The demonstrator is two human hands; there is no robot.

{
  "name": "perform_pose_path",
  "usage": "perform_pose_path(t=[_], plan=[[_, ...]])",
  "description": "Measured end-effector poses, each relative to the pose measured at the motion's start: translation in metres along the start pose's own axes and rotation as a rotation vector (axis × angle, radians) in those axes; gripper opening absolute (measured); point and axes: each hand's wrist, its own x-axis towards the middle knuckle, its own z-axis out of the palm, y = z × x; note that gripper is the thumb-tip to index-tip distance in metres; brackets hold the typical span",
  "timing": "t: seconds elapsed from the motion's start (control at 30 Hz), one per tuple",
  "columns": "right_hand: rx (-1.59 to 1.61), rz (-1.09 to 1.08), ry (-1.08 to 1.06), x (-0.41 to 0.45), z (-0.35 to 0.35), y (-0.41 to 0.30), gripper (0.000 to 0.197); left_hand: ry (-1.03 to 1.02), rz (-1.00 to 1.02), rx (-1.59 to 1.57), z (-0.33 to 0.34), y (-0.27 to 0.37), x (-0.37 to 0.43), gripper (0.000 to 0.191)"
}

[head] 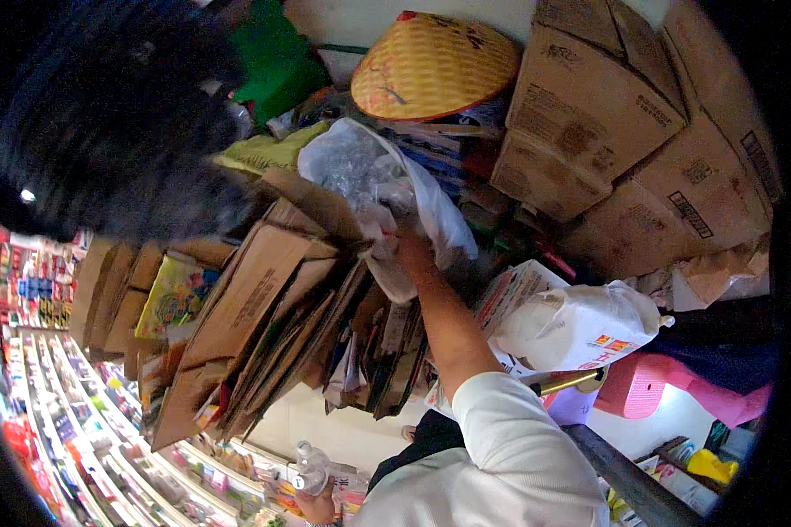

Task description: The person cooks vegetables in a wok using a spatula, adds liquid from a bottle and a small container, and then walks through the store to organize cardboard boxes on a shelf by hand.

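Observation:
My right arm, in a white sleeve, reaches up to a white plastic bag [445,211]. My right hand [402,201] is at the bag's mouth, among clear crumpled plastic [356,158]; blur hides whether its fingers grip anything. Low in the view, my left hand [318,506] holds clear empty plastic bottles [313,464], with one white cap showing. Flattened cardboard boxes [250,283] stand stacked on edge just left of the bag.
A woven conical hat [435,66] lies behind the bag. Large cardboard boxes [586,112] lean at upper right. A tied white bag [573,326] and a pink plastic stool [633,388] are at right. Stocked store shelves [92,408] run along the left. Dark hair [118,125] blocks the upper left.

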Motion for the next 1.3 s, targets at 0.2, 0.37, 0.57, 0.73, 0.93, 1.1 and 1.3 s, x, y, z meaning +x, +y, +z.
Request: perform_pose_path(t=[0.2,0.37,0.57,0.73,0.93,1.1,1.3], plan=[[-0.722,-0.091,0.287,-0.038,-0.024,0.007,0.057,0.023,0.01,0.131,0.002,0.031,0.004,0.056],[-0.251,0.221,0.249,-0.015,-0.003,-0.017,0.055,-0.053,0.018,0.394,-0.019,-0.006,-0.015,0.066],[-0.264,0.274,-0.093,-0.007,0.096,0.062,0.052,-0.141,0.135,0.459,-0.019,0.006,-0.016,0.038],[-0.302,0.205,-0.333,-0.005,0.128,0.108,0.052,0.065,-0.143,-0.008,-0.004,0.035,-0.027,0.03],[-0.363,-0.021,-0.332,0.016,0.073,0.146,0.053,0.038,-0.134,0.199,-0.019,-0.009,-0.005,0.043],[-0.325,-0.05,-0.337,0.001,0.02,0.041,0.047,-0.14,-0.062,0.415,-0.046,-0.025,0.031,0.054],[-0.242,0.094,-0.102,-0.043,-0.084,-0.068,0.033,-0.098,0.056,0.168,-0.04,0.017,0.052,0.033]])
